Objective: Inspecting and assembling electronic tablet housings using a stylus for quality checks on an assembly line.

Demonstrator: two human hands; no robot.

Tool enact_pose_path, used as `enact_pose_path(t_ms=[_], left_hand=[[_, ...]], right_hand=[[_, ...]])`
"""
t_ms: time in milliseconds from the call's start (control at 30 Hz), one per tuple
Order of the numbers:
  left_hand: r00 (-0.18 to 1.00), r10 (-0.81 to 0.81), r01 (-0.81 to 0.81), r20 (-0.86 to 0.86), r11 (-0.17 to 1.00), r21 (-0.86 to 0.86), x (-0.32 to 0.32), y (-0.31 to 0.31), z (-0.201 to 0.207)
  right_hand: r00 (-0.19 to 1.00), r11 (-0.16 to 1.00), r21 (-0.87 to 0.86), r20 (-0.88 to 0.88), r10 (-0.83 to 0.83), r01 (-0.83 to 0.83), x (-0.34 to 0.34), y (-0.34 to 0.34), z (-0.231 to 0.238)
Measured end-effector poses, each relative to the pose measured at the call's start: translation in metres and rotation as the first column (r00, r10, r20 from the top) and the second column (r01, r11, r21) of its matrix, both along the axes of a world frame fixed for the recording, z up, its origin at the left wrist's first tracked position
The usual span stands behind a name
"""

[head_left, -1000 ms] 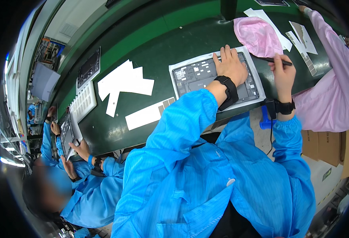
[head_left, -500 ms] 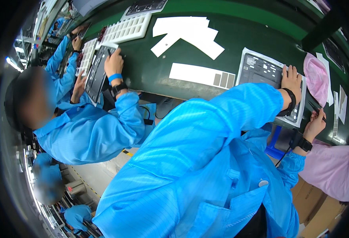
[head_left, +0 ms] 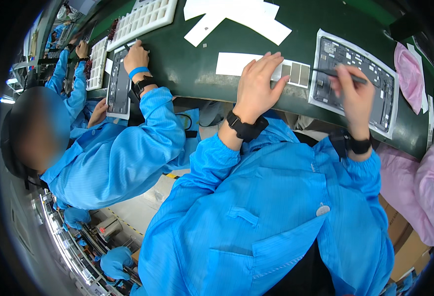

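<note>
My left hand [head_left: 260, 85] lies flat with fingers stretched over a white strip [head_left: 228, 64], beside the grey rectangular stickers [head_left: 296, 74] on its right end. In my right hand [head_left: 355, 93], somewhat blurred, is a pair of thin black tweezers [head_left: 328, 72]. Their tips point left, by the strip's right end and over the left edge of a black tablet-like panel [head_left: 377, 93]. Small white patches dot that panel, which rests on a white sheet. My right hand hides part of the panel's near left area.
More white strips [head_left: 236, 12] lie farther back on the green table [head_left: 187, 74]. A pink cloth [head_left: 408, 76] is right of the panel. On the left, a co-worker's hand [head_left: 136, 56] touches a similar panel [head_left: 120, 89]; white compartment trays [head_left: 145, 22] stand behind. A pink sleeve [head_left: 431, 160] shows far right.
My left hand has moved left from the panel onto the white strip. My right hand has brought the tweezers from the panel's right side to its left edge. The view has shifted.
</note>
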State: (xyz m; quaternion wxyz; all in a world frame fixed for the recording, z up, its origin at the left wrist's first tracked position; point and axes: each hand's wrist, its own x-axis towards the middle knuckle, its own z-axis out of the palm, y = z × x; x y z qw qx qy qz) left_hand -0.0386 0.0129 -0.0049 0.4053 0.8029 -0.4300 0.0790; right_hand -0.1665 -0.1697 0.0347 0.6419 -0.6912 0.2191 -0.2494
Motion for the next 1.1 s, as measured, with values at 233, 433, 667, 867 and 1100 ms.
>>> enact_pose_path(t_ms=[233,433,667,867,1100], left_hand=[[0.999,0.014,-0.021,0.049,0.989,0.143,-0.001,0.009,-0.011],[0.998,0.025,-0.033,0.058,0.99,0.136,0.0,0.008,-0.011],[0.997,0.021,-0.033,0.076,0.986,0.164,0.0,0.006,-0.012],[0.997,0.028,-0.041,0.076,0.985,0.165,-0.001,0.007,-0.011],[0.997,0.021,-0.033,0.074,0.985,0.171,-0.001,0.006,-0.011]], right_hand=[[0.99,0.998,-0.057,-0.135,0.028,-0.036,0.039,0.016,-0.035],[0.993,0.996,-0.054,-0.103,0.062,-0.068,0.041,0.017,-0.037],[0.987,0.996,-0.066,-0.153,0.053,-0.064,0.041,0.017,-0.036],[0.995,0.997,-0.061,-0.088,0.039,-0.044,0.039,0.014,-0.042],[0.995,0.989,-0.133,-0.087,0.046,-0.057,0.039,0.016,-0.042]])
